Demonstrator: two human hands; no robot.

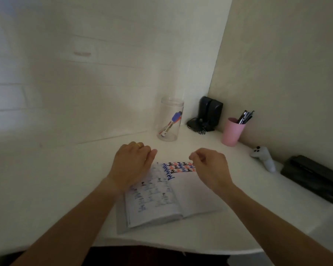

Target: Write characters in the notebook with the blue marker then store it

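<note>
An open notebook (pixel 183 196) lies on the white desk, with rows of blue, black and red characters at the top of its right page. The blue marker (pixel 175 120) leans inside a clear cylinder (pixel 169 120) behind the notebook, together with another marker. My left hand (pixel 132 165) rests over the top of the left page, fingers curled, holding nothing. My right hand (pixel 210 166) hovers over the upper right page with fingers loosely curled and nothing in it.
A pink cup (pixel 232 132) of dark pens stands at the back right. Two black speakers (pixel 210 112) sit in the corner. A small white figure (pixel 263 156) and a black case (pixel 313 177) lie along the right wall. The desk (pixel 65 189) ends near me.
</note>
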